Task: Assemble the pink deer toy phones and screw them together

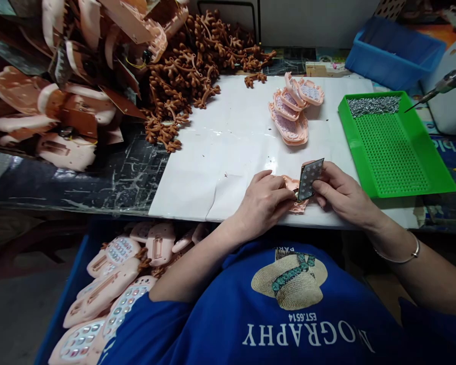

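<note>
"What's the right hand (338,191) pinching?"
"A dark dotted panel (310,180), tilted up between thumb and fingers, at a pink plastic shell (300,207) on the white paper (197,167) covering the tabletop (125,177)."
"And the left hand (264,200)?"
"Curled by that shell; from here I can't tell whether its grip holds anything."
"More shells (294,133)?"
"Yes, loosely piled farther back, near the green mesh-bottomed tray (391,149)."

Blue shirt (228,304) | upside down: "OGRAPHY" | "EST.6514" | "PAR", partly legible
</note>
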Demonstrator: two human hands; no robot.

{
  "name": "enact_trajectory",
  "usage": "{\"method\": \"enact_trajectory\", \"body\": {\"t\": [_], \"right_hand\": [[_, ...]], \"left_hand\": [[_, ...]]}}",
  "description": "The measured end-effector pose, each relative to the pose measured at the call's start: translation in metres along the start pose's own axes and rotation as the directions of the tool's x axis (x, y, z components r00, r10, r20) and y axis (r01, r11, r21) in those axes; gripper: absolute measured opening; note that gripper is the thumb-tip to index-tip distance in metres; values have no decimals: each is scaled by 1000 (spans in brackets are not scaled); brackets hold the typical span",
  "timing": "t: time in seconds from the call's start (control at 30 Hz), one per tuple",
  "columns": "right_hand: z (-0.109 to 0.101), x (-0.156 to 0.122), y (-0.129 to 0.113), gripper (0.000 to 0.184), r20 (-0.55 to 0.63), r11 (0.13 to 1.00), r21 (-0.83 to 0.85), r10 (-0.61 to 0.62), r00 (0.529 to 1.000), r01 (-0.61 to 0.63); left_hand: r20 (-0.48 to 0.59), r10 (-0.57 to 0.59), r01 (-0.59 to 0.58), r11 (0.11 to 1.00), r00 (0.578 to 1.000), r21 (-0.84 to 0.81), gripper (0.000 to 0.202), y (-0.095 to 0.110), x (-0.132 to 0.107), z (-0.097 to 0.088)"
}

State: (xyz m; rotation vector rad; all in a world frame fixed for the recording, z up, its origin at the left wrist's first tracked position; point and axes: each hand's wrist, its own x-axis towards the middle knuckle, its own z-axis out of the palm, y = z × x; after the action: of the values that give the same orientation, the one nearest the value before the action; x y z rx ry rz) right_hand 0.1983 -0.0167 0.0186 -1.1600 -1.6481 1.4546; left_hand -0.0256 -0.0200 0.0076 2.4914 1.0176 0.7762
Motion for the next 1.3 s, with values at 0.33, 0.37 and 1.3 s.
{"method": "enact_trajectory", "body": {"t": [0.33, 0.37, 1.3], "right_hand": [[1, 3, 0, 30, 41, 999, 45, -4, 999, 3], [1, 3, 0, 31, 44, 999, 39, -4, 999, 3], [11, 6, -6, 25, -98, 929, -352, -156, 983, 112]], "left_hand": [[-4, 32, -32, 999, 999, -20, 12, -3, 0, 0], [2, 32, -32, 999, 999, -16, 12, -3, 1, 0], [63, 22, -18, 998, 998, -67, 15, -5, 3, -3]]}}
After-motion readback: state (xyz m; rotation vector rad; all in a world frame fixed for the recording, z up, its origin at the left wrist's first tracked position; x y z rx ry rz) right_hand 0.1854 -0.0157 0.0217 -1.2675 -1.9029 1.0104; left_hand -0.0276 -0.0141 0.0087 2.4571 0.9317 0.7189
